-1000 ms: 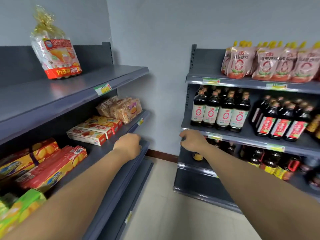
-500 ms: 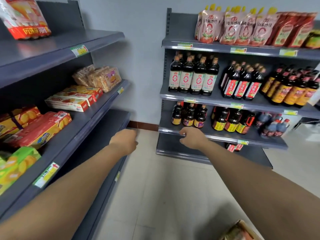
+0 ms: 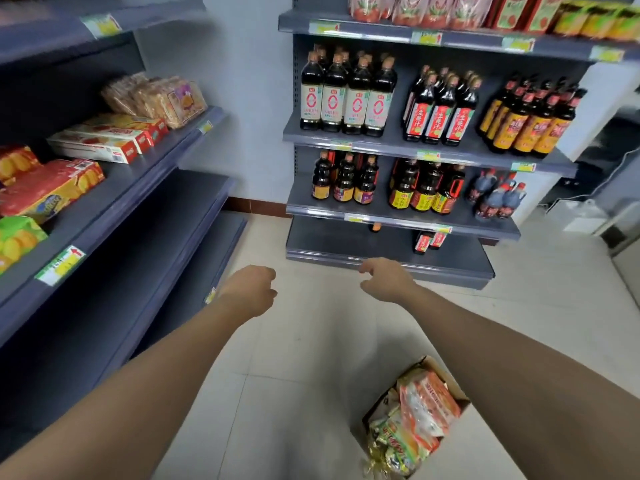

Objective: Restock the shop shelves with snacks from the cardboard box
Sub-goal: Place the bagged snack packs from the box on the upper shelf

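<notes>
Though loosely curled, gripping nothing: fingers [image 3: 268, 292] of left hand [image 3: 251, 289], knuckles up, hanging in the air above pale floor [image 3: 311, 341] tiles. Likewise slack and empty, fingers [image 3: 367, 268] of right hand [image 3: 386, 280], bent and slightly spread, apart from left hand, at its three o'clock. Both forearms bare, stretched forward from bottom edge of view.

At five o'clock from right hand, well below it on floor: cardboard box [image 3: 446, 377], open-topped, partly hidden behind right forearm, crammed with snack packets [image 3: 420, 410] in orange, green and gold wrappers.

At nine o'clock from left hand: grey shelf unit [image 3: 145, 188]. On its middle shelf, flat biscuit boxes [image 3: 104, 142] stacked side by side; bagged cakes [image 3: 162, 97] just beyond them, toward eleven o'clock; red-and-yellow packs [image 3: 48, 188] and green pack [image 3: 17, 237] nearer the camera. Price label [image 3: 60, 265] clipped to shelf lip.

At twelve to one o'clock, beyond right hand: second shelf unit [image 3: 391, 140] against pale wall. Dark sauce bottles [image 3: 346, 95] in close rows on two middle shelves, red pouches [image 3: 415, 8] along top shelf, few small bottles low down on bottom shelf.
</notes>
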Available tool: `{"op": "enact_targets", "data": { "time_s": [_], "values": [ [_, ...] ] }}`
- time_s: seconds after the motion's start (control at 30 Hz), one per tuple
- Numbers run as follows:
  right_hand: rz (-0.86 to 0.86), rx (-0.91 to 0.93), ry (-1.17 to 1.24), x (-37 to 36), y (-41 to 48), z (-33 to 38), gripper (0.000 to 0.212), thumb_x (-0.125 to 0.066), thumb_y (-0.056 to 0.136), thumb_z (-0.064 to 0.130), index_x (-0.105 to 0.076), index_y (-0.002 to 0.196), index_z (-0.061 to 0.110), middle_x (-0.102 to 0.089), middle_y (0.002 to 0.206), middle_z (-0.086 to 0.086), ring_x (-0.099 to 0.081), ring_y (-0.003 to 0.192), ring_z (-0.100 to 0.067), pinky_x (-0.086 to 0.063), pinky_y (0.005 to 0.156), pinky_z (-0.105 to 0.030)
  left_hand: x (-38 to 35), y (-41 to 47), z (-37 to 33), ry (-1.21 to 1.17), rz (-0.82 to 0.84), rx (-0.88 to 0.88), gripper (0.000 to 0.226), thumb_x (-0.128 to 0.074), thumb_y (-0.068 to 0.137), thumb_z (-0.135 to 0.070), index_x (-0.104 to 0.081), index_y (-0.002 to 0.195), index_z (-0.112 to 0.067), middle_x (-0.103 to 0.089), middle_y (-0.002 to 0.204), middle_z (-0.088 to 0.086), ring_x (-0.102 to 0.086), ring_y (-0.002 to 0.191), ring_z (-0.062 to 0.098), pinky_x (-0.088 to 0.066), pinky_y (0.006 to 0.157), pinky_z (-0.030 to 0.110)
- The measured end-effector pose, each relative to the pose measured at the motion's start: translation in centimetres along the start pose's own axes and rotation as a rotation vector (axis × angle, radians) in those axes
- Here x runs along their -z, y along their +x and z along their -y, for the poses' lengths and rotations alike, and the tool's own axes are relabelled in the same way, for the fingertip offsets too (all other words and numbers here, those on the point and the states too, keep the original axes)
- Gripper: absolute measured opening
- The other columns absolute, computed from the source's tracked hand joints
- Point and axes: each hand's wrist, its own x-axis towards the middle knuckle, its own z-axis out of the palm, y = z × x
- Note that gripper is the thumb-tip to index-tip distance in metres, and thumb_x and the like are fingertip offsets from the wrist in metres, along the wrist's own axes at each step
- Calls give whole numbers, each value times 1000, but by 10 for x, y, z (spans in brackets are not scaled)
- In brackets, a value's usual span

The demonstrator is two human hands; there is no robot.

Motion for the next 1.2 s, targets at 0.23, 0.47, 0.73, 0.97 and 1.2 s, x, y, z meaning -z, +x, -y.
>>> {"op": "enact_targets", "data": {
  "time_s": [0.23,0.47,0.73,0.97,1.2],
  "values": [
    [-18,-93,-15,-20,-63,-47,43,-53,88,15,-54,131,23,-54,136,2,-51,123,-22,-45,97,-34,-38,-32,-36,-33,31,-71,33,-52,96,-27,-56,126,-13,-59,127,6,-57,112,28,-50,91,36],
    [8,-146,-38,-34,-112,-103,44,-50,88,14,-53,131,23,-53,137,0,-50,123,-23,-45,95,-33,-75,-61,-73,-50,49,-119,32,-53,95,-26,-57,124,-12,-61,125,5,-57,113,26,-49,91,36],
    [61,-157,-61,-31,-124,-197,43,-50,90,16,-53,132,23,-52,138,1,-48,126,-22,-44,94,-32,-120,-63,-147,-148,111,-60,40,-54,95,-29,-50,135,-24,-51,140,-2,-47,129,21,-40,101,33],
    [142,-140,-99,-42,-105,-285,40,-53,89,22,-55,129,25,-56,133,2,-52,121,-22,-46,89,-31,-186,-58,-227,-189,204,20,41,-52,96,-29,-49,136,-26,-49,142,-3,-44,132,18,-38,108,35],
    [247,-141,-113,-61,-73,-346,37,-51,88,20,-57,124,25,-61,124,1,-56,113,-22,-47,82,-31,-242,-33,-284,-174,294,20,38,-49,97,-26,-50,134,-23,-53,137,-2,-44,130,18,-38,102,31]
  ]
}}
